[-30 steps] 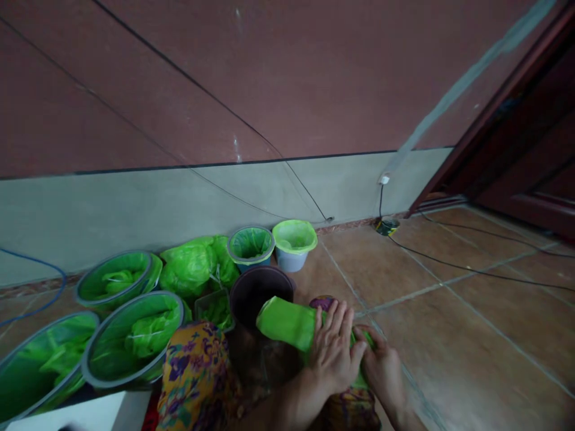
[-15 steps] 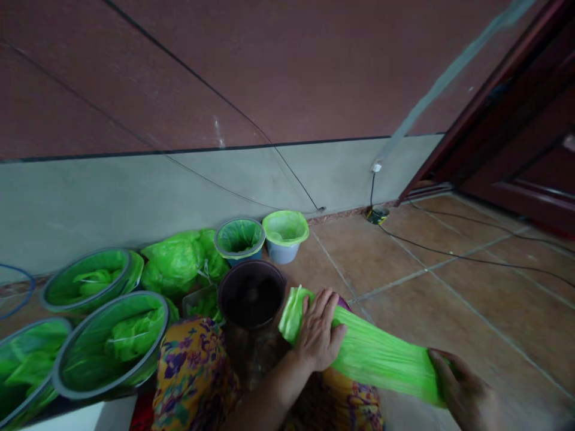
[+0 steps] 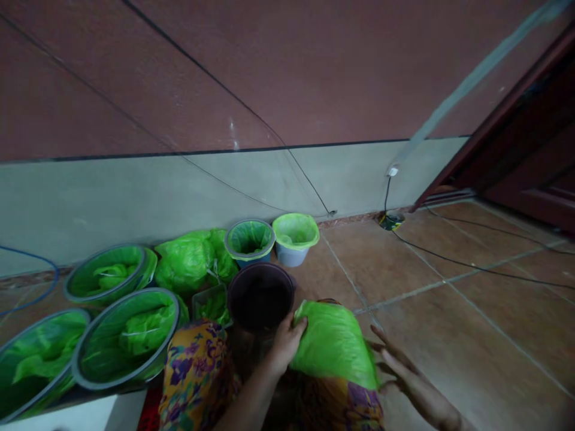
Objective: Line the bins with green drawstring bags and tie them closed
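A bright green plastic bag (image 3: 335, 344) lies spread over my knee, which is covered by flowered cloth (image 3: 193, 374). My left hand (image 3: 285, 344) pinches the bag's left edge, right beside an empty dark brown bucket (image 3: 260, 296). At the bag's right side my right hand (image 3: 404, 374) hovers with fingers spread, holding nothing.
Several grey-rimmed bins lined with green bags (image 3: 123, 335) stand at the left along the wall. A stuffed green bag (image 3: 188, 260), a small lined bucket (image 3: 250, 240) and a light bucket (image 3: 294, 237) sit behind. A black cable (image 3: 471, 263) crosses the tiled floor. A dark door (image 3: 534, 155) is at right.
The bag was a rolled bundle, then got stretched out to the right by my right hand. Now it lies unfolded wide on my knee, and my right hand has let go.
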The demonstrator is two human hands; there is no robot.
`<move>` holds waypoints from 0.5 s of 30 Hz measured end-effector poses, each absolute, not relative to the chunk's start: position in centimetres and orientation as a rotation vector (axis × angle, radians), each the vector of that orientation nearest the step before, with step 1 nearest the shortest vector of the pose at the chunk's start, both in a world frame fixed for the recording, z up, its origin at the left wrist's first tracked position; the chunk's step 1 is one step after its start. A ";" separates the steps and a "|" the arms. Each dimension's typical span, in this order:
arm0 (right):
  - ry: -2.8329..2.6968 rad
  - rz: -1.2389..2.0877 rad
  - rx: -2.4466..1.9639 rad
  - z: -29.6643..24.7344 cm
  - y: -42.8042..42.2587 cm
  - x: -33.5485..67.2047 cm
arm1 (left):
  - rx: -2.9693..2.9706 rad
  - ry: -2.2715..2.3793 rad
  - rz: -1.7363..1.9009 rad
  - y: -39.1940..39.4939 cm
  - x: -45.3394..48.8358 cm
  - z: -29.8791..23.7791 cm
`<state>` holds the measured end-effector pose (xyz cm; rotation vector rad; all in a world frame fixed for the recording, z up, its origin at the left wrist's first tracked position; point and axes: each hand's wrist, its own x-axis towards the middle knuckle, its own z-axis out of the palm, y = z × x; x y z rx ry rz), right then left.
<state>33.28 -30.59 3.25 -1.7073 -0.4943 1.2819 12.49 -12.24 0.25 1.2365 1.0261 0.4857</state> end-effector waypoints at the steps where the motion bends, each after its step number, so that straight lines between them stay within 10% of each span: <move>1: -0.616 1.294 -1.688 4.3 -29.7 33.0 | 1.177 1.012 0.474 -12.0 11.9 0.7; 9: -1.113 0.624 -1.879 10.6 -16.5 30.7 | 1.252 1.198 0.824 -3.3 5.4 7.5; 15: -1.516 0.853 -1.942 2.7 -3.4 19.5 | 1.804 1.790 0.722 1.7 2.3 7.3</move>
